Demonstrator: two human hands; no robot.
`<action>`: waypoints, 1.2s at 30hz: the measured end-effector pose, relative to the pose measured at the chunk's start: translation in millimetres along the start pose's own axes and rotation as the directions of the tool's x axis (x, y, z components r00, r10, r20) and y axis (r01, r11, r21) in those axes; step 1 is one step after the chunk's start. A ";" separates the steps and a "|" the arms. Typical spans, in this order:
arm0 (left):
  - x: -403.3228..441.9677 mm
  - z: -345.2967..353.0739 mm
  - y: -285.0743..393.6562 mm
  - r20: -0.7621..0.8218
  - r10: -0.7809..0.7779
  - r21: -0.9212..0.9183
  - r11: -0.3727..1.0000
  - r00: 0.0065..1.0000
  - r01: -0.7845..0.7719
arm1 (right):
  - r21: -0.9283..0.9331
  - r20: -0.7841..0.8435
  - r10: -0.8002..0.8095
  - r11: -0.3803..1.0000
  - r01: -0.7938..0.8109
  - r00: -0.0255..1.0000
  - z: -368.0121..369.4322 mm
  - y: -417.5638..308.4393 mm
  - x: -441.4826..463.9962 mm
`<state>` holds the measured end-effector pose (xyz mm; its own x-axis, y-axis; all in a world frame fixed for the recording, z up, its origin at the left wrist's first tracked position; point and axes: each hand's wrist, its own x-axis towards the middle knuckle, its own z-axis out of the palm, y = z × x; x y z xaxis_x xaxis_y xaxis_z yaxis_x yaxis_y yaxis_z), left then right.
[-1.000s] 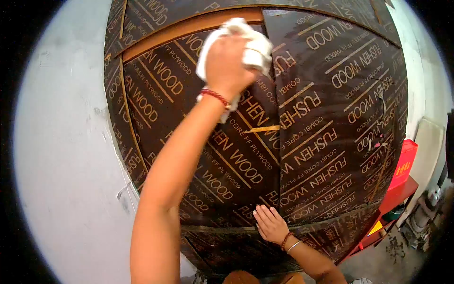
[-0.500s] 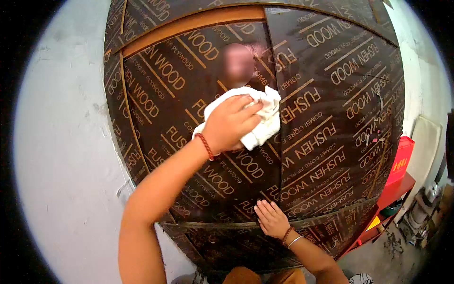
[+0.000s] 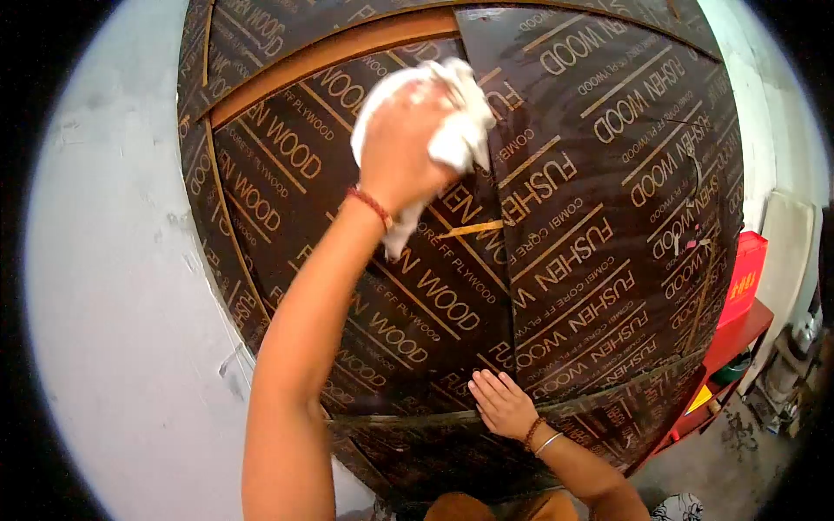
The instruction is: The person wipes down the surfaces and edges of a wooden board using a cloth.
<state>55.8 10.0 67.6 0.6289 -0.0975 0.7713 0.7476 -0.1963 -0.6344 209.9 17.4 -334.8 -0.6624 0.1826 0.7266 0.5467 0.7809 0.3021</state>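
Observation:
A crumpled white cloth (image 3: pixel 469 108) is in my left hand (image 3: pixel 404 143), pressed against or just over a dark brown plywood surface (image 3: pixel 565 286) printed with "FUSHEN WOOD". The hand and cloth are smeared by motion, and a loose end of cloth hangs below the wrist. Near the front edge of the plywood, my right hand (image 3: pixel 502 404) lies flat with its fingers stretched out, holding nothing. Between the two hands, a small orange-yellow strip (image 3: pixel 473 228) shows beside the seam of two panels.
A bare orange-brown strip (image 3: pixel 339 65) runs along the far part of the plywood. A pale wall (image 3: pixel 113 260) borders it on the left. To the right are a red box (image 3: pixel 744 276) on a red stand (image 3: pixel 738 334), and clutter on the floor.
My left hand has moved the cloth up and slightly left, away from me, uncovering the orange-yellow strip. My right hand stays in place while the view has shifted slightly.

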 end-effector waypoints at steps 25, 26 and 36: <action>-19.5 -20.8 10.6 0.274 0.164 -0.140 0.982 0.948 -0.130 | -0.006 0.030 0.023 1.000 -0.022 0.999 -1.4 -3.6 -1.8; -28.2 -22.1 12.9 0.250 0.205 -0.182 0.970 0.946 -0.162 | -0.006 0.026 0.028 1.000 -0.028 0.999 -0.8 -4.4 -2.5; 50.8 -6.6 -46.2 0.078 0.030 0.029 0.999 0.996 -0.032 | 0.002 0.000 0.021 1.000 -0.021 1.000 3.4 -1.8 -4.3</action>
<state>51.8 7.7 136.4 0.6657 -0.0268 0.7458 0.7329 -0.1650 -0.6601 209.9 17.3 -340.6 -0.6507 0.1984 0.7329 0.5594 0.7780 0.2860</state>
